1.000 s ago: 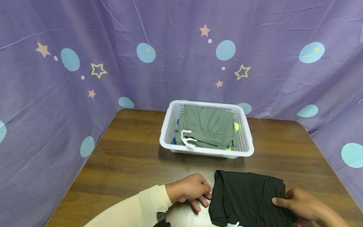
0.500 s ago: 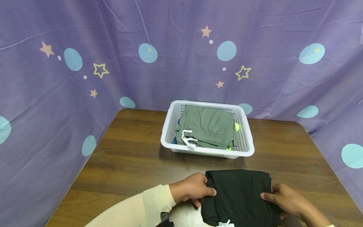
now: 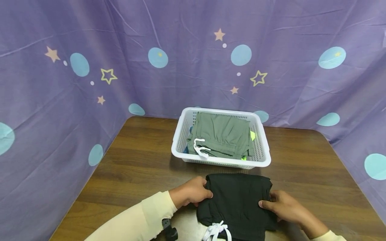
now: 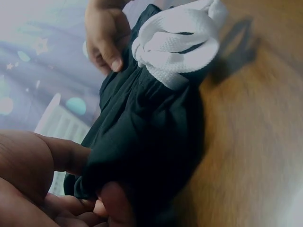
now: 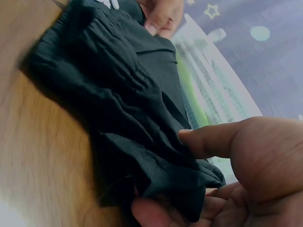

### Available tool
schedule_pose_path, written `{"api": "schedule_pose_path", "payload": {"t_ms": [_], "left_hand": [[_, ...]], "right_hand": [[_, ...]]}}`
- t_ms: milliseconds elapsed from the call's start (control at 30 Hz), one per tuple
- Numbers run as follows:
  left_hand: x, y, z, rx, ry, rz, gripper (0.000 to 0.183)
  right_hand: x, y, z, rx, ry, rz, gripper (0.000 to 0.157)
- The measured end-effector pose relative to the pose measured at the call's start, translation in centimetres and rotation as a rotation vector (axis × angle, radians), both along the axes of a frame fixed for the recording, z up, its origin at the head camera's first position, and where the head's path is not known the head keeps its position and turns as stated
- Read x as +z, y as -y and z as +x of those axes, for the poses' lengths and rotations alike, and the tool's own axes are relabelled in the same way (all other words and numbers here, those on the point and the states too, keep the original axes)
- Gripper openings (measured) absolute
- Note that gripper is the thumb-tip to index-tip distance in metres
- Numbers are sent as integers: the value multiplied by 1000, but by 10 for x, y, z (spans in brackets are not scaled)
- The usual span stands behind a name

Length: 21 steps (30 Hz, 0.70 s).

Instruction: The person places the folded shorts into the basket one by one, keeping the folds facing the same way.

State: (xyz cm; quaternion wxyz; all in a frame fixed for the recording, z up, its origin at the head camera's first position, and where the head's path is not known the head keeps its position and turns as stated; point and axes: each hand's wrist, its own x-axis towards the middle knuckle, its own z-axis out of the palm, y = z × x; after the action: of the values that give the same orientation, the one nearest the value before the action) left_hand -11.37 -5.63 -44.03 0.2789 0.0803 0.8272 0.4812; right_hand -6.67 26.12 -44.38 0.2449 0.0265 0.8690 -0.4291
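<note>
Folded black shorts (image 3: 236, 204) are held level between both hands in front of the basket, with a white drawstring (image 3: 217, 231) tied at the near edge. My left hand (image 3: 193, 191) grips their left side, thumb on top and fingers beneath. On the opposite side, my right hand (image 3: 286, 206) pinches the cloth the same way. In the left wrist view the drawstring bow (image 4: 177, 45) hangs large at the waistband. The right wrist view shows the gathered waistband and loose fabric layers (image 5: 156, 161) over the right fingers. How far the shorts are off the table cannot be told.
A white plastic basket (image 3: 221, 162) stands at the back of the wooden table (image 3: 135, 167). Inside lies a folded grey-green garment (image 3: 223, 132) with a white drawstring, over blue and neon-yellow cloth. A purple curtain (image 3: 187, 90) with stars hangs behind and beside the table.
My left hand has taken hold of the shorts' left side. Both hands have since carried the shorts leftward and slightly toward the basket, and more of the drawstring shows. The basket has stayed put.
</note>
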Motion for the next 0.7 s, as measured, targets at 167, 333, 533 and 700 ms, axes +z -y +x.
{"api": "schedule_pose_path", "payload": {"t_ms": [167, 333, 533, 700], "left_hand": [[7, 17, -5, 0, -49, -16, 29], [10, 30, -5, 36, -50, 41, 55], [6, 41, -4, 78, 43, 93, 73], [3, 45, -2, 14, 70, 159, 96]], "right_hand": [[-1, 19, -4, 64, -54, -35, 44], [-4, 34, -6, 102, -113, -117, 49], [-7, 50, -6, 64, -189, -71, 62], [-6, 56, -5, 53, -237, -5, 67]]}}
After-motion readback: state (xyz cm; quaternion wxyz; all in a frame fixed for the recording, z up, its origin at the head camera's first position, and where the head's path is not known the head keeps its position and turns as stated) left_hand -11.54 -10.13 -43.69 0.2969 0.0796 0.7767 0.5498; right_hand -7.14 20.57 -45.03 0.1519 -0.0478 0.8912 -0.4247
